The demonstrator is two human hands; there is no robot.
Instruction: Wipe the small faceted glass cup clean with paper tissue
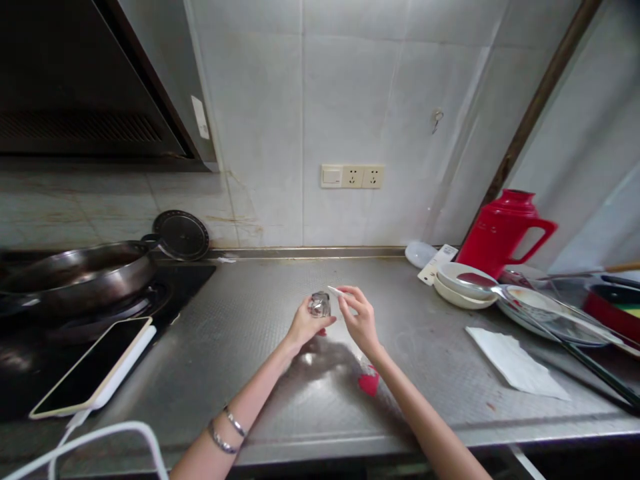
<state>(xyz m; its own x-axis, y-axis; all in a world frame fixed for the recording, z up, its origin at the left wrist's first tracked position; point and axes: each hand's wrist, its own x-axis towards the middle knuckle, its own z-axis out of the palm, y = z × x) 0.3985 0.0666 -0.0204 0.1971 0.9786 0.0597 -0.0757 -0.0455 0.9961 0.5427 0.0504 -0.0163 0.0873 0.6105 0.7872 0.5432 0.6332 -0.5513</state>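
Note:
My left hand is wrapped round a small clear glass container, held above the steel counter. Just to its right, my right hand pinches a thin white stick-like piece, whose tip points toward the glass. I cannot make out what kind of thing the white piece is. On the counter by my right forearm lies a small red piece, partly hidden by the arm. Another bit of red shows beneath my left hand.
On the left, a steel pan stands on the black stove, with a cabled phone in front. To the right are stacked bowls, a ladle, plates, a red thermos jug and a white paper sheet. A tiled wall closes the back.

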